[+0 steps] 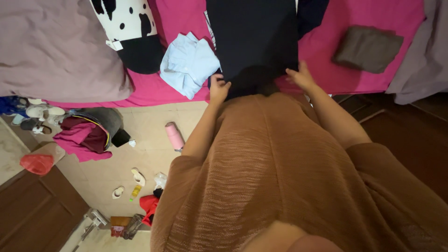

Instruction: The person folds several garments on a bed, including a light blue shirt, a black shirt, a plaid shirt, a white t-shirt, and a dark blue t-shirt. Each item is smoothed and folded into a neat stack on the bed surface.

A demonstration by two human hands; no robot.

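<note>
At the top of the frame, a pink bed [373,18] is holding a big dark cloth [254,42] in the middle. The left hand [218,88] and right hand [301,77] are pinching its bottom corners, fingers curled. A light blue shirt [189,63] is lying just left.
</note>
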